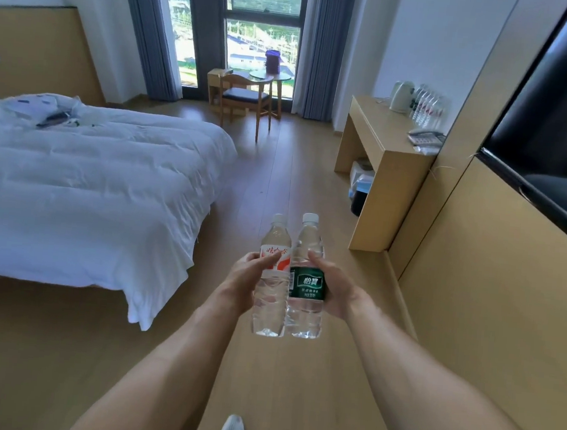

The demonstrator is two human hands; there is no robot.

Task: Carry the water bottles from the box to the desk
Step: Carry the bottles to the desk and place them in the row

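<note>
Left hand grips the clear plastic bottle with the red-and-white label at label height; right hand grips the clear plastic bottle with the green label likewise. Both upright, touching, held over the wooden floor. Light wooden desk well ahead, at the right wall.

Red-labelled bottle and green-labelled bottle upright, touching; desk well apart.
</note>
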